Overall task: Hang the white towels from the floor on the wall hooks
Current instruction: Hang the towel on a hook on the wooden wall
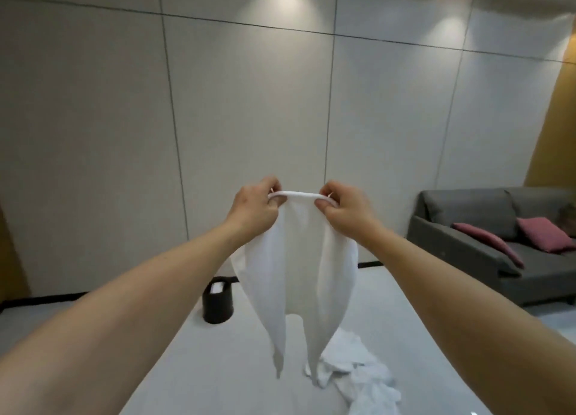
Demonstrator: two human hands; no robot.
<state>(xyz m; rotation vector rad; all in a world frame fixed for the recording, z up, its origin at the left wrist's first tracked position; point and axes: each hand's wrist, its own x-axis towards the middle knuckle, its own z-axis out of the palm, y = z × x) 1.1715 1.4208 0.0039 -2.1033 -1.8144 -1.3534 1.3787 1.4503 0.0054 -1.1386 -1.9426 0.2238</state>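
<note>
A white towel (pixel 299 258) hangs in front of me, held up by its top edge. My left hand (pixel 255 209) pinches the left end of that edge and my right hand (pixel 346 209) pinches the right end, a short span of rolled hem stretched between them. The towel's two lower ends dangle just above the pale floor. More white towels (pixel 358 371) lie crumpled on the floor below and to the right. No wall hooks show on the panelled wall (pixel 249 102) ahead.
A small black bin (pixel 218 302) stands on the floor left of the hanging towel, near the wall. A grey sofa (pixel 486 252) with dark red cushions (pixel 545 233) fills the right side. A yellow wall section (pixel 558 118) rises behind the sofa.
</note>
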